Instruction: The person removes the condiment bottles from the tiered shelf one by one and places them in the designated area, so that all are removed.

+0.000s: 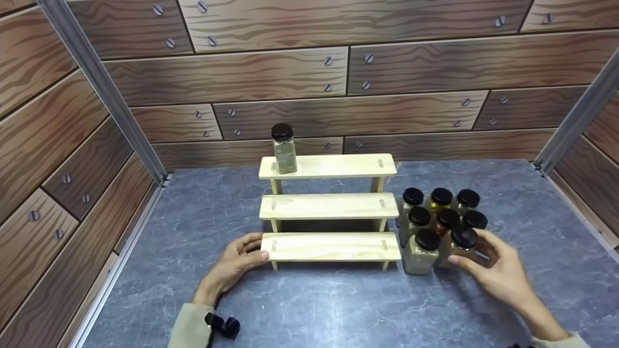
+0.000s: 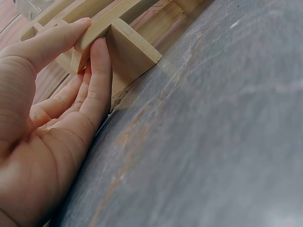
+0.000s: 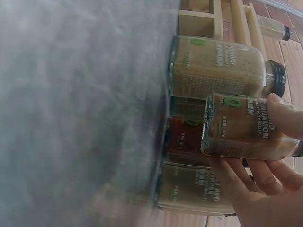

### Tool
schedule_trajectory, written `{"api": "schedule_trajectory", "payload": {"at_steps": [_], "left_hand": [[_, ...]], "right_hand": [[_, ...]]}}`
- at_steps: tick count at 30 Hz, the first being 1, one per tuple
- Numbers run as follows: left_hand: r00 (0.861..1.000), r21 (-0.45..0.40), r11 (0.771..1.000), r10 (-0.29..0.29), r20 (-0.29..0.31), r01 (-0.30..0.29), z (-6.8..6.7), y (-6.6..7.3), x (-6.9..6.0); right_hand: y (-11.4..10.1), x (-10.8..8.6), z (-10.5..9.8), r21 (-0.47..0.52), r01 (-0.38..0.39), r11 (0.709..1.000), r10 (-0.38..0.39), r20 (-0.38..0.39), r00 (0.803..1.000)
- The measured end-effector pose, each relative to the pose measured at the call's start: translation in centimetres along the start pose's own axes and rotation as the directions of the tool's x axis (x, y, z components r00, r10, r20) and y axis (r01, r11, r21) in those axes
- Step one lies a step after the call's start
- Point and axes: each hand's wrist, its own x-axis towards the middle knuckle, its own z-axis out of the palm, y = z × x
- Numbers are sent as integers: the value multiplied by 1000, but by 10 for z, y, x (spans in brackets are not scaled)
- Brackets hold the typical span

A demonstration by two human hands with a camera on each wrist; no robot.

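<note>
A three-step wooden rack (image 1: 333, 247) stands on the table. My left hand (image 1: 232, 263) pinches the left end of its lowest step, thumb on top and fingers beneath, as the left wrist view shows. One spice jar (image 1: 285, 153) with a black lid stands at the left of the top step. My right hand (image 1: 500, 270) grips a cinnamon jar (image 3: 246, 126) of brown powder between thumb and fingers. The right wrist view shows that jar's base raised off the table. Beside it stands a jar of pale, speckled seasoning (image 3: 218, 66).
Several black-lidded jars stand grouped right of the rack, including one with yellow contents (image 1: 440, 200) and one with red contents (image 1: 446, 223). Wood-patterned walls (image 1: 309, 72) enclose the grey table (image 1: 309, 309) at the back and sides.
</note>
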Motion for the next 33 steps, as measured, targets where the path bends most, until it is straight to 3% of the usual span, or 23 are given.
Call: {"api": "schedule_trajectory", "payload": {"at_steps": [6,18,33], "left_hand": [[1000,-21,1000,7,-8,-7,2,1,-1],[1000,-20,1000,-5,-16,5,1,1,-1],[1000,-5,1000,-7,-8,7,0,0,0]], "right_hand": [[8,-3,1,15,-22,1000,21,39,999],[10,-3,-2,-106,-104,989,118,132,984],[11,-1,0,-147,-98,984,120,148,982]]}}
